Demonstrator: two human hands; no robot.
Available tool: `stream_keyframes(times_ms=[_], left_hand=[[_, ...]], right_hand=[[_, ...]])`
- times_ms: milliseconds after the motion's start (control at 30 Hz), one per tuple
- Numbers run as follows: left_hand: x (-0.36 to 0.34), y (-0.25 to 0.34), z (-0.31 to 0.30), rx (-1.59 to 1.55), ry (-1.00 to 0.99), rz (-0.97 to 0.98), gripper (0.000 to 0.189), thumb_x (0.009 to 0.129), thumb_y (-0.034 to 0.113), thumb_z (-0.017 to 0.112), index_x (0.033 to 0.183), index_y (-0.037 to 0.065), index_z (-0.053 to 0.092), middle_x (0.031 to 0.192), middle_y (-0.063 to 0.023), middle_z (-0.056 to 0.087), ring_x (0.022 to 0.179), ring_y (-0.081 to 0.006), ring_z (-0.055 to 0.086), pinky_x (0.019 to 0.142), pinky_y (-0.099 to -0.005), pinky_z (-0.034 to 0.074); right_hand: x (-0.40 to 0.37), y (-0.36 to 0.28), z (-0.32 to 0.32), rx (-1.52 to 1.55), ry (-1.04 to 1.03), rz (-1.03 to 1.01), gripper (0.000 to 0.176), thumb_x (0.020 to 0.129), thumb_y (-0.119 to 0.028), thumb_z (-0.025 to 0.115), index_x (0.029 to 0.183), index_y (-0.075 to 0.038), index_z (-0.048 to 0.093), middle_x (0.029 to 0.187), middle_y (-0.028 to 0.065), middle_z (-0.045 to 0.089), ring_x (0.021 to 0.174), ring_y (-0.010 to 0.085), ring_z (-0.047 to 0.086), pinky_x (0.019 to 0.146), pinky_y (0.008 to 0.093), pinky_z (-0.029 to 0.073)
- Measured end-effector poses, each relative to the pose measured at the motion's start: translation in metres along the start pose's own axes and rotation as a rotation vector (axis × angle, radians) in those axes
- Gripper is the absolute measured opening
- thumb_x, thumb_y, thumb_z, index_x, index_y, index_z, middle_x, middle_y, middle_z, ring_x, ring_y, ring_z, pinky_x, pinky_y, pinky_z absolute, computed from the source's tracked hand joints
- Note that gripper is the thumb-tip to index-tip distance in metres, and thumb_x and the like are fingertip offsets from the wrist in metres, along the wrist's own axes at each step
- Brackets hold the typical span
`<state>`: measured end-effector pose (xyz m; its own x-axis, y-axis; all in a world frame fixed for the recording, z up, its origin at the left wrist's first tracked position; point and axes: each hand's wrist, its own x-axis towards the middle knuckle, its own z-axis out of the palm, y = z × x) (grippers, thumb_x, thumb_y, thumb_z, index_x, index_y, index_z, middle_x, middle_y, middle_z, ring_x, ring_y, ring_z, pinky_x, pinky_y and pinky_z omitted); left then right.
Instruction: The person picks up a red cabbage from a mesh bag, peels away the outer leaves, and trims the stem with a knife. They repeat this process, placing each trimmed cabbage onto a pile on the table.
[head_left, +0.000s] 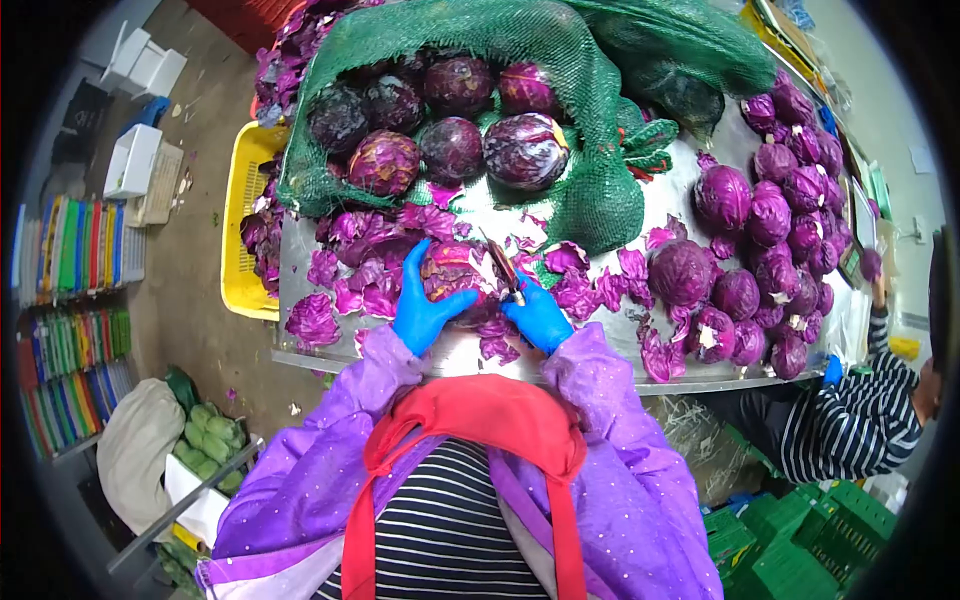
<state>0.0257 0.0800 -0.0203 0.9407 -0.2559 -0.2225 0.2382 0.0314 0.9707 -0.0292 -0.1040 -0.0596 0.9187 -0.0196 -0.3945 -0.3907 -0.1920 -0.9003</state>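
Observation:
Both my hands wear blue gloves over the metal table (600,382). My left hand (424,308) cups the left side of a red cabbage (455,272), its thumb across the front. On the cabbage's right side, my right hand (538,312) is closed round a knife (503,266), whose blade points up and left near the cabbage. Loose purple leaves (375,250) lie around it. Just beyond, a green mesh bag (590,200) lies open with several cabbages (452,150) inside.
Several cabbages (770,215) are piled at the table's right. A yellow crate (240,225) holding leaves stands at the left edge. A co-worker in a striped top (850,425) is at the right, near green crates (800,540). Folded green mesh (690,40) lies at the back.

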Motion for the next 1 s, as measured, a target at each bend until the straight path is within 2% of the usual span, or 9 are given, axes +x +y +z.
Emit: stream_keyframes(times_ms=[100,200,233,333,367,533,600,733,1000], left_hand=[[0.008,-0.032,-0.007,0.174,0.078,-0.005,0.083,0.066,0.022,0.085,0.128,0.002,0.034,0.121,-0.0151,0.044,0.110,-0.0239,0.050,0.096,-0.0358,0.043],[0.007,-0.054,-0.014,0.300,0.100,0.103,0.082,0.065,0.020,0.084,0.127,0.002,0.035,0.120,-0.0138,0.043,0.110,-0.0234,0.047,0.098,-0.0364,0.040],[0.005,-0.053,-0.015,0.290,0.076,0.131,0.081,0.065,0.019,0.084,0.127,0.002,0.035,0.121,-0.0136,0.043,0.112,-0.0233,0.047,0.099,-0.0366,0.039],[-0.002,-0.033,-0.023,0.073,0.001,0.059,0.084,0.066,0.016,0.082,0.132,0.002,0.032,0.126,-0.0134,0.042,0.117,-0.0235,0.045,0.101,-0.0373,0.038],[-0.004,-0.029,-0.028,0.047,-0.024,0.047,0.085,0.067,0.015,0.082,0.133,0.002,0.031,0.127,-0.0135,0.042,0.118,-0.0235,0.044,0.102,-0.0374,0.038],[-0.017,-0.018,-0.029,-0.107,0.098,-0.127,0.085,0.068,0.015,0.081,0.135,0.003,0.031,0.128,-0.0147,0.041,0.118,-0.0250,0.045,0.101,-0.0377,0.039],[-0.016,-0.041,-0.027,0.161,0.198,-0.039,0.088,0.064,0.021,0.085,0.134,0.003,0.034,0.126,-0.0153,0.039,0.116,-0.0270,0.044,0.101,-0.0387,0.037],[-0.020,-0.045,-0.028,0.395,0.220,0.071,0.094,0.059,0.029,0.087,0.133,0.004,0.035,0.124,-0.0162,0.038,0.117,-0.0296,0.041,0.102,-0.0397,0.034],[-0.019,-0.056,-0.034,0.364,0.188,0.106,0.093,0.059,0.031,0.087,0.133,0.005,0.036,0.124,-0.0163,0.038,0.117,-0.0308,0.040,0.102,-0.0408,0.033]], right_hand=[[0.007,0.017,0.007,-0.251,0.079,-0.145,0.056,0.083,-0.006,0.056,0.136,-0.014,0.043,0.083,0.0063,0.061,0.069,0.0119,0.059,0.062,0.0273,0.049],[0.006,-0.013,-0.020,0.399,-0.132,0.404,0.051,0.081,-0.005,0.059,0.131,-0.009,0.046,0.087,0.0077,0.063,0.070,0.0133,0.061,0.062,0.0267,0.050],[0.006,-0.010,-0.016,0.593,-0.054,0.402,0.047,0.079,-0.002,0.060,0.125,-0.006,0.049,0.082,0.0052,0.063,0.057,0.0107,0.057,0.048,0.0232,0.046],[0.007,-0.016,-0.023,0.543,-0.174,0.418,0.045,0.080,0.000,0.059,0.124,-0.006,0.050,0.082,0.0039,0.062,0.056,0.0107,0.057,0.047,0.0235,0.045],[0.003,-0.021,-0.024,0.553,-0.192,0.382,0.041,0.081,-0.002,0.059,0.121,-0.006,0.052,0.091,0.0062,0.063,0.075,0.0122,0.061,0.065,0.0251,0.050],[-0.010,-0.011,0.001,0.156,-0.129,0.089,0.054,0.085,-0.012,0.064,0.134,-0.001,0.044,0.123,0.0107,0.057,0.111,0.0167,0.052,0.097,0.0299,0.040],[-0.007,-0.012,0.015,0.153,-0.067,-0.161,0.056,0.085,-0.014,0.066,0.135,-0.001,0.042,0.129,0.0109,0.053,0.113,0.0149,0.051,0.097,0.0291,0.040],[0.017,-0.024,0.042,0.539,-0.007,-0.007,0.052,0.084,-0.015,0.069,0.130,0.000,0.049,0.120,0.0094,0.059,0.107,0.0147,0.055,0.093,0.0290,0.043],[0.027,0.000,0.043,0.342,0.144,-0.037,0.046,0.082,-0.014,0.072,0.123,-0.001,0.057,0.114,0.0065,0.062,0.099,0.0129,0.058,0.089,0.0272,0.045]])
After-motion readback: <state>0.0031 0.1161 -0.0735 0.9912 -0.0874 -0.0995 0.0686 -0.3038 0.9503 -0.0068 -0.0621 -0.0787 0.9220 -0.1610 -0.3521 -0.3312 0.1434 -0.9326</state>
